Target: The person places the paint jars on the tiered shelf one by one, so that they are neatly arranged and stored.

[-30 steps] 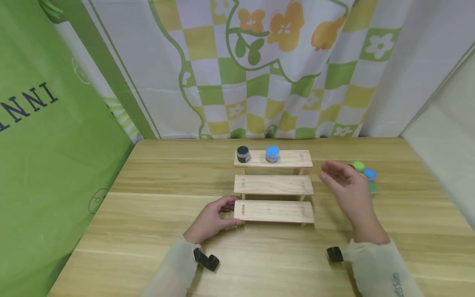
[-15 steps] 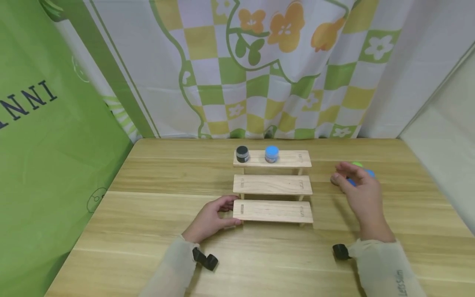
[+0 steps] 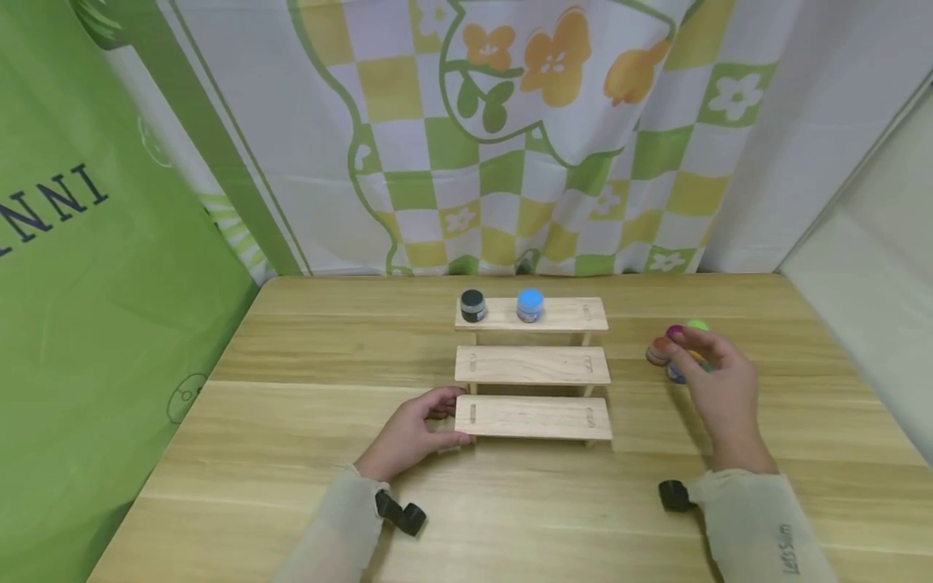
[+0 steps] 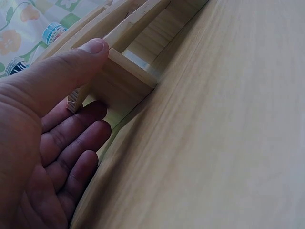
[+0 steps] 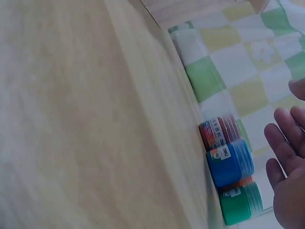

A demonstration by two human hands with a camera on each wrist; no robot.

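My left hand (image 3: 411, 437) grips the left end of a three-tier wooden display rack (image 3: 535, 417) by its lowest step. In the left wrist view, the thumb lies on the step's edge and the other fingers reach in behind the leg (image 4: 121, 81). A black-capped paint jar (image 3: 472, 306) and a light-blue paint jar (image 3: 530, 305) stand on the top step. To the right, my right hand (image 3: 725, 389) hovers over a cluster of paint jars, its fingers loosely spread. A brown-capped jar (image 3: 658, 351) is by its thumb. Blue (image 5: 224, 167) and green (image 5: 237, 205) jars show in the right wrist view.
The jars and rack stand on a wood-grain table (image 3: 328, 340). A checked, flower-printed curtain (image 3: 510, 162) hangs at the table's far edge, and a green cloth (image 3: 109, 324) hangs along the left. A purple-capped jar (image 3: 674, 332) sits behind the brown-capped one.
My right hand has moved right, from beside the rack to over the jar cluster, and the brown-capped jar has come into view. The left hand keeps its grip on the rack.
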